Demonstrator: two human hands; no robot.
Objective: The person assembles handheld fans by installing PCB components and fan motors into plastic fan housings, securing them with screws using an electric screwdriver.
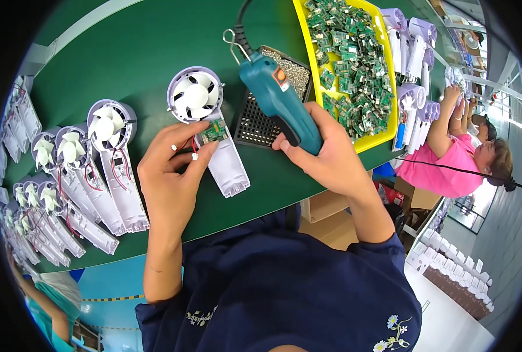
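Observation:
Between the thumb and fingers of my left hand (176,167) is a small green circuit board (214,130), held over the handle of an opened white fan housing (228,167). Red and black wires with a white plug (194,156) hang by those fingers. The housing's round head holds a white fan blade (195,97). My right hand (325,149) is wrapped round a teal electric screwdriver (281,100), whose cord end points to the far side. Below the screwdriver lies a black screw tray (258,126) with rows of holes and a heap of loose screws (293,73).
A yellow bin (393,88) full of green circuit boards stands to the right. Several open fan housings (111,170) with wires lie in rows at left. More purple-white fans (413,97) stand beyond the bin. A co-worker in pink (448,164) sits at far right; another person's arm (53,305) shows lower left.

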